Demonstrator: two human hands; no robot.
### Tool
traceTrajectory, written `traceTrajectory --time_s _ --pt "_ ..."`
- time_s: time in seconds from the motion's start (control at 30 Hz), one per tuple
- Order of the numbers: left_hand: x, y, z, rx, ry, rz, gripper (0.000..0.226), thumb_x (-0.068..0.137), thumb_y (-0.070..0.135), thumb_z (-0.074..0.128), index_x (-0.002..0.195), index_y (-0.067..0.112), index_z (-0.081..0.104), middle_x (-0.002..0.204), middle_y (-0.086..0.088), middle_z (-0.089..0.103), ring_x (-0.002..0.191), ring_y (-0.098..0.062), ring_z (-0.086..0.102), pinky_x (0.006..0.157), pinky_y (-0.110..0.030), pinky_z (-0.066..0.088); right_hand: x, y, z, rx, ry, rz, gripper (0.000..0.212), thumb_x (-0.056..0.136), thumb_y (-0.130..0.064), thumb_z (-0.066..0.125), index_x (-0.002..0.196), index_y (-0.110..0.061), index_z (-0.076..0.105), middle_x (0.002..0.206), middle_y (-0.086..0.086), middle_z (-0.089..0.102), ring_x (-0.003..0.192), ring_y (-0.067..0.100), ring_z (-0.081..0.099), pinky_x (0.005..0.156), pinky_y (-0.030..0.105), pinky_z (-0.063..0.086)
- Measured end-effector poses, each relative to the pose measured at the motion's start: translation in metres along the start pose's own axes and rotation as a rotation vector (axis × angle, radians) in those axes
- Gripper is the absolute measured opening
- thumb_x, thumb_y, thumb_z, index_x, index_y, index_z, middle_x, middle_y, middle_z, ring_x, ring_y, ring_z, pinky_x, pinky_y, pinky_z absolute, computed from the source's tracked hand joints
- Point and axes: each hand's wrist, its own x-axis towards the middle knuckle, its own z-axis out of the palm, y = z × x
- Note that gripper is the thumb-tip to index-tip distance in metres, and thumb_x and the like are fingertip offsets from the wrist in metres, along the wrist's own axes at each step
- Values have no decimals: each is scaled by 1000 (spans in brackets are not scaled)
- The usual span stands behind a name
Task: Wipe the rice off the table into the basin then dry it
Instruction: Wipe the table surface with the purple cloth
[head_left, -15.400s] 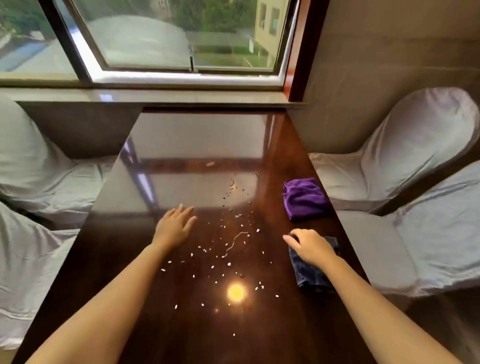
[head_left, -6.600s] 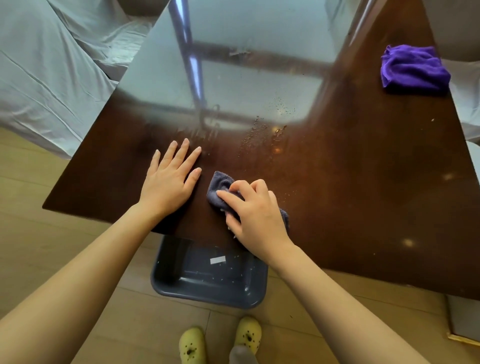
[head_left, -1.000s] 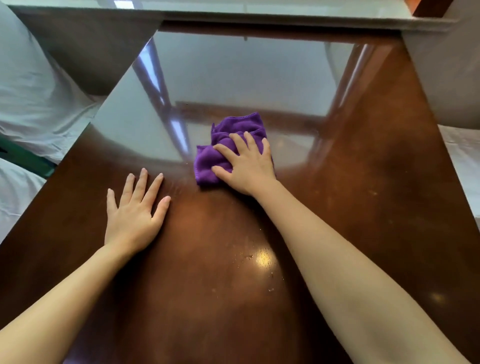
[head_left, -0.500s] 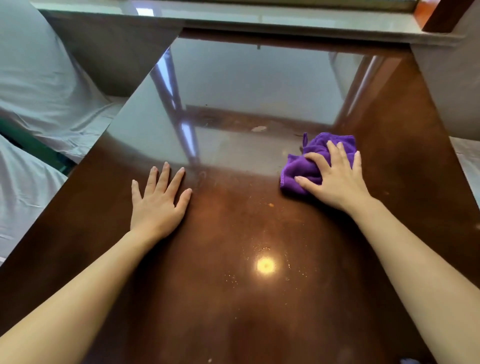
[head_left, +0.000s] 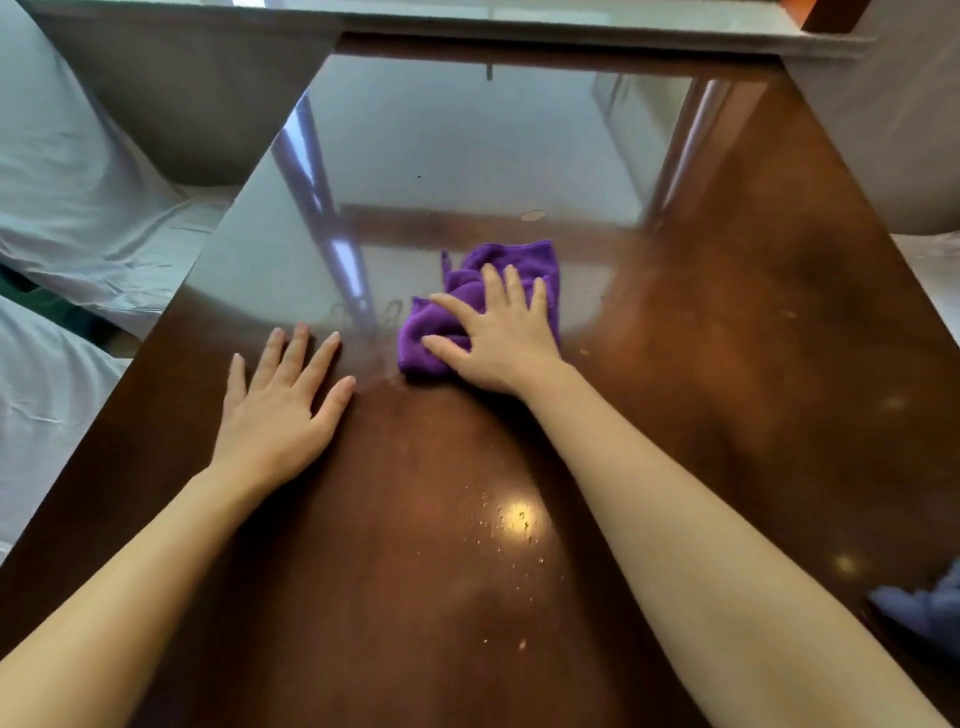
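From your head camera, the purple cloth (head_left: 485, 304) is bunched and rumpled, lying on the glossy dark-brown table (head_left: 727, 364) near its middle. Your right hand (head_left: 498, 338) presses flat on the cloth, fingers spread over it, thumb at its near edge; its grip is a flat press, not a closed fist. Your left hand (head_left: 283, 410) lies open, palm down on the bare wood just beside the cloth, holding nothing. A few pale specks, possibly rice (head_left: 521, 645), sit near a bright light reflection closer to you. A blue cloth (head_left: 922, 610) shows blurred at the right edge. White-covered seats (head_left: 67, 208) flank the table on the left.
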Motion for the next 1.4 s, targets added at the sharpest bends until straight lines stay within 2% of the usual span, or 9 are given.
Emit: traceTrajectory --time_s 0.1,0.2,0.4,0.53,0.6,0.8,1.1,1.27,1.4 --pt "-15 -11 -2 -8 -16 18 60 87 59 16 143 40 6 157 7 -2 142 -10 -9 115 -44 -8 -21 -11 3 15 25 -24 56 85 -66 28 137 -45 26 157 13 9 143 34 1 113 57 -4" --pt "-20 -14 -2 -6 -17 52 60 88 58 16 144 40 4 157 6 -2 143 -10 -9 115 -44 -8 -53 14 0 7 86 28 52 87 -61 32 136 -44 31 156 7 17 144 28 8 115 52 3" --pt "-33 -20 4 1 5 95 62 85 61 10 144 39 3 157 5 -2 143 -11 -9 115 -45 -9 -139 90 -11 -10 141 380 49 86 -59 34 133 -44 36 153 10 24 141 29 16 114 51 9" --pt "-42 -22 5 -8 -2 92 64 84 62 8 144 38 3 157 5 -3 143 -11 -9 114 -45 -9 -136 67 -5 5 132 540 48 89 -59 31 134 -44 32 154 14 19 142 34 11 114 57 5" --pt "-51 -26 4 -6 -1 97 64 85 61 9 144 37 4 157 5 -2 143 -11 -9 114 -45 -9 -124 36 0 9 132 521 50 87 -61 31 135 -44 31 155 16 17 142 36 10 113 59 4" --pt "-74 -45 3 -19 18 82 59 90 55 15 144 36 7 157 5 0 143 -12 -7 115 -44 -7 -107 -70 21 29 118 263 55 86 -62 31 138 -45 26 156 17 13 142 39 5 111 60 -1" --pt "-89 -54 4 -23 41 66 58 90 53 15 144 34 7 157 5 1 143 -12 -5 115 -43 -7 -231 -92 22 39 25 -7 55 85 -59 30 139 -48 23 158 4 8 145 26 -2 117 50 -2" --pt "-90 -54 8 -3 77 73 60 88 55 12 144 33 8 157 3 3 144 -13 -3 114 -43 -6 -232 -78 18 18 101 82 51 88 -51 41 137 -39 35 154 9 25 143 32 15 114 52 10" --pt "-90 -53 9 -6 95 77 60 89 55 14 145 33 10 157 2 6 144 -14 -1 115 -45 -4 -146 -69 13 40 105 246 50 92 -52 35 140 -40 27 156 10 16 143 34 7 114 56 3"
